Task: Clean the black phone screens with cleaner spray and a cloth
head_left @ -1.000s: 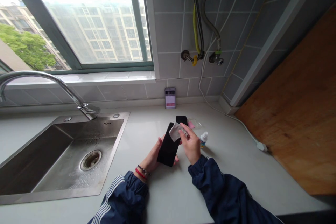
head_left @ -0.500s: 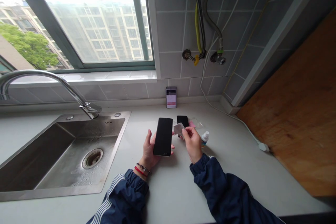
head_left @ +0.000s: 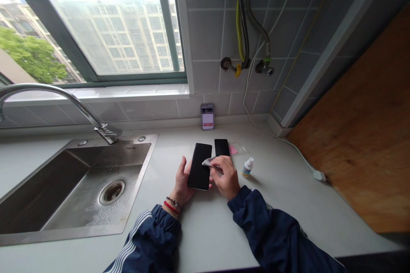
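Smartphone (head_left: 199,166) on open left hand (head_left: 183,183), right hand (head_left: 226,178) pinching apparent wipe (head_left: 207,162), pale kitchen counter (head_left: 198,230), steel sink (head_left: 96,147)

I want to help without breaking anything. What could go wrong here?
The black phone rests in the left hand, close to the steel sink, so it might slip and fall in. The right hand, pressing a wipe on the phone, might also knock over the small bottle.

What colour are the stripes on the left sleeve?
White stripes on the navy left sleeve, best seen in the head view.
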